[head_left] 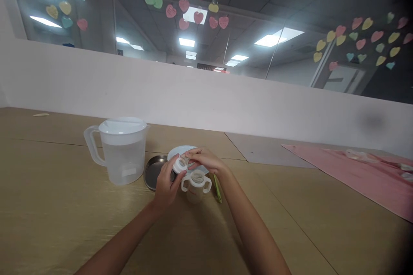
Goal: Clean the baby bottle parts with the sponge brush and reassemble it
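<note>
My left hand (166,182) and my right hand (204,159) both grip a white screw collar (179,165) with a clear part inside it, held just above a baby bottle (195,188). The bottle stands upright on the wooden table (64,189), has two white handles and an open mouth, and touches neither hand. Behind my hands lies a pale blue plate (180,151), partly hidden by my fingers. A round steel lid or dish (152,173) sits beside my left hand.
A clear plastic jug (122,150) with a white lid holds water on the left. A green strip (217,188) lies right of the bottle. At the right is a pink mat (355,176) with clear items on it. A low white wall runs behind the table.
</note>
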`<state>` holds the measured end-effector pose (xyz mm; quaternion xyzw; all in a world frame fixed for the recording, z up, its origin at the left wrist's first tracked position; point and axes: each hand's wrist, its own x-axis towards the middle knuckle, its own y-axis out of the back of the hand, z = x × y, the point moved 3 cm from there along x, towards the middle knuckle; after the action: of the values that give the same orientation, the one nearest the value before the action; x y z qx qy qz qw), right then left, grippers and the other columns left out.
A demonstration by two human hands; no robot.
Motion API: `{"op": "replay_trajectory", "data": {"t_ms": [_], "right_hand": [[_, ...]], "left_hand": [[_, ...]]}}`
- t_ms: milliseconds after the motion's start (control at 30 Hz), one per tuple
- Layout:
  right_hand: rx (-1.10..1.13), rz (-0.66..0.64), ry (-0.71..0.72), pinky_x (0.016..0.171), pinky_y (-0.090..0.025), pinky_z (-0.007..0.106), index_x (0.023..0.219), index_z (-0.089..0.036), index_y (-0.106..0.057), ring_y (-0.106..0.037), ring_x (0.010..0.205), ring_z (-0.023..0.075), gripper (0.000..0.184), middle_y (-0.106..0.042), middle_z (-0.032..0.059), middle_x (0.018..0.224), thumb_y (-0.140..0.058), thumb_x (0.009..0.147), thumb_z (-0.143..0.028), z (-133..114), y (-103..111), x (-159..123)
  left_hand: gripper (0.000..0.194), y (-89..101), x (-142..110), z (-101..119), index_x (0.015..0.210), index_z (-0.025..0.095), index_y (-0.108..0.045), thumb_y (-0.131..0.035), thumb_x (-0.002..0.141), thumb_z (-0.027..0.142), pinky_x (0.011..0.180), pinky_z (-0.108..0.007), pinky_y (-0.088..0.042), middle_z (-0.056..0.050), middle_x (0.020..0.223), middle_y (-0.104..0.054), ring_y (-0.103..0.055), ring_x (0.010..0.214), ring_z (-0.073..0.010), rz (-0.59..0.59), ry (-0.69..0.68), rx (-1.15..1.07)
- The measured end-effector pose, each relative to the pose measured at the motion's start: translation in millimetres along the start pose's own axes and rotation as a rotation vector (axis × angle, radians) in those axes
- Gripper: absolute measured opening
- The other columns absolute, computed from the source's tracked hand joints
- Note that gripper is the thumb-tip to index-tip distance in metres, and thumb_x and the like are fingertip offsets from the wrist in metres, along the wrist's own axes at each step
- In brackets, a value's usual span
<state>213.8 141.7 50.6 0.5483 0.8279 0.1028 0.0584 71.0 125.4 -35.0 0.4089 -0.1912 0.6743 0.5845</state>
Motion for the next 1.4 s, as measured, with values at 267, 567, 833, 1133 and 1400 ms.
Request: {"op": "replay_trajectory", "data": {"t_ms": [267, 567, 833, 1133, 1400], "right_hand": [[-0.436, 0.374, -0.082, 0.054, -0.049, 0.024, 0.078, -0.013, -0.067, -0.062, 0.067, 0.0151, 0.034, -0.066, 0.0084, 0.084, -0.055, 0.08, -0.046, 18.8, 29.5, 8.4], [-1.033, 0.46, -0.285, 0.061, -0.039, 0.027, 0.056, -0.018, -0.063, -0.062, 0.071, 0.0211, 0.01, -0.067, 0.0063, 0.065, -0.073, 0.057, -0.014, 49.1, 41.0, 13.7], [-1.078, 0.548, -0.218, 0.067, -0.037, 0.025, 0.081, -0.019, -0.07, -0.062, 0.084, 0.0191, 0.015, -0.07, 0.0067, 0.088, -0.058, 0.077, -0.027, 35.7, 42.9, 4.7], [-0.868, 0.915, -0.089, 0.065, -0.038, 0.023, 0.089, -0.015, -0.07, -0.062, 0.077, 0.0176, 0.027, -0.07, 0.0066, 0.085, -0.046, 0.083, -0.026, 71.3, 76.8, -38.3], [-0.731, 0.945, -0.135, 0.062, -0.037, 0.022, 0.085, -0.016, -0.069, -0.062, 0.074, 0.016, 0.024, -0.07, 0.0046, 0.081, -0.047, 0.082, -0.025, 102.5, 73.2, -39.4]], "left_hand": [[0.041, 3.9, 11.7, -3.7, 0.12, 0.02, -0.052, -0.05, 0.085, 0.042, 0.101, -0.042, -0.035, -0.012, 0.127, -0.048, -0.044, 0.121, -0.0249, 0.185, 0.048, 0.094], [0.025, -22.2, 53.5, -21.0, 0.087, 0.022, -0.069, -0.061, 0.072, 0.039, 0.096, -0.054, -0.029, -0.008, 0.094, -0.069, -0.055, 0.103, -0.0321, -0.453, 0.267, 0.404], [0.033, 10.3, 52.8, -15.1, 0.111, 0.021, -0.061, -0.05, 0.083, 0.035, 0.101, -0.046, -0.029, -0.009, 0.114, -0.064, -0.054, 0.11, -0.0252, -0.322, 0.066, 0.393], [0.043, 170.9, 38.6, -66.8, 0.12, 0.018, -0.049, -0.055, 0.079, 0.03, 0.1, -0.041, -0.033, -0.01, 0.12, -0.053, -0.048, 0.113, -0.0235, 0.848, 0.06, 0.34], [0.03, 154.3, 18.6, -147.2, 0.091, 0.022, -0.053, -0.056, 0.074, 0.045, 0.065, -0.032, -0.044, -0.001, 0.084, -0.054, -0.054, 0.075, -0.0181, 0.697, 0.652, -0.176]]}}
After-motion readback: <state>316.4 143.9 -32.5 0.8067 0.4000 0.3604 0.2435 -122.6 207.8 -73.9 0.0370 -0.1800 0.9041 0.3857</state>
